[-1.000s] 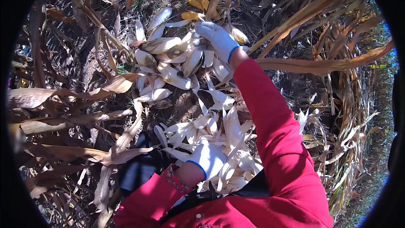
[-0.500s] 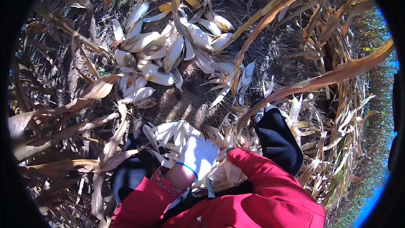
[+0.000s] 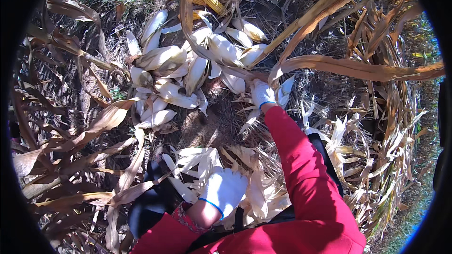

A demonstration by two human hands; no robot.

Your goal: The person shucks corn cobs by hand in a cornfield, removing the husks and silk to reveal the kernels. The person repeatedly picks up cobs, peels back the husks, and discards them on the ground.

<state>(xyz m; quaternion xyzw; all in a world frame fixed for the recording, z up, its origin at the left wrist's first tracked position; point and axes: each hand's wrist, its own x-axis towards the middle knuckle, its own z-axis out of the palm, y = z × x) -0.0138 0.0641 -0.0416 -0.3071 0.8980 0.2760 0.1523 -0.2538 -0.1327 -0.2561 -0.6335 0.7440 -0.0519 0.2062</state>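
My right hand (image 3: 262,93), in a white glove with a blue cuff edge, reaches forward to the right side of a pile of corn ears in pale husks (image 3: 175,93). A dry brown corn leaf (image 3: 325,67) crosses by its fingertips, which are hidden, so its grip does not show. An ear of corn in its husk (image 3: 233,82) lies just left of it. Low over my lap, my left hand (image 3: 225,191), gloved the same, has its fingers curled under, knuckles uppermost. Loose pale husks (image 3: 200,161) lie around it; whatever it holds is hidden.
Bare yellow corn cobs (image 3: 213,3) lie beyond the pile. Dry stalks and leaves (image 3: 103,117) crowd the left, and a long dry leaf (image 3: 189,9) hangs across the front. Standing dry corn plants (image 3: 391,136) line the right side. Strewn husks (image 3: 336,136) lie beside my right knee.
My right hand has left the husks by my lap and stretched forward to the pile. My left hand has stayed near my lap, shifted only slightly. The long leaf at right has swung.
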